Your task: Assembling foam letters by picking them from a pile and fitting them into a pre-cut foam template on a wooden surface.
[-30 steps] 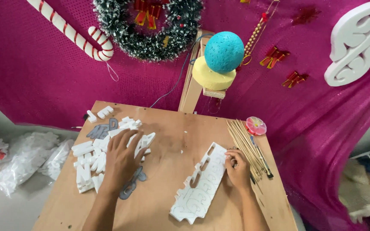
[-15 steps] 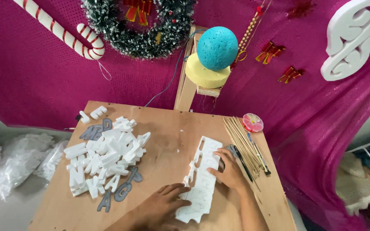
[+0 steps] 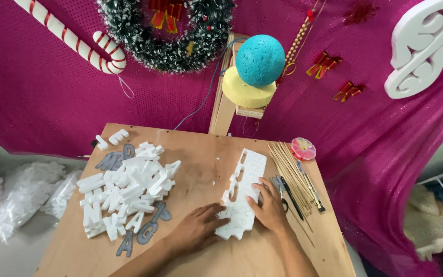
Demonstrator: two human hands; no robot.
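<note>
Head view looks down on a wooden table (image 3: 201,159) set against a pink cloth backdrop (image 3: 52,87). Clear plastic bags (image 3: 24,197) of white pieces lie on the floor off the table's left edge; what the pieces are is too small to tell. On the table's left half sits a heap of white foam letters (image 3: 126,190) with a few grey letters (image 3: 147,231) at its near side. Bare wood lies open between the heap and the foam strip (image 3: 242,192), and along the near edge. The strip is a long white foam sheet with letter-shaped holes cut through it, lying right of centre, pointing toward the far edge. The left hand (image 3: 197,231) presses flat on its near end, fingers spread; the right hand (image 3: 270,205) rests on its right side. Neither hand grips it. Wooden skewers (image 3: 288,169) and scissors (image 3: 283,192) lie by the right edge.
</note>
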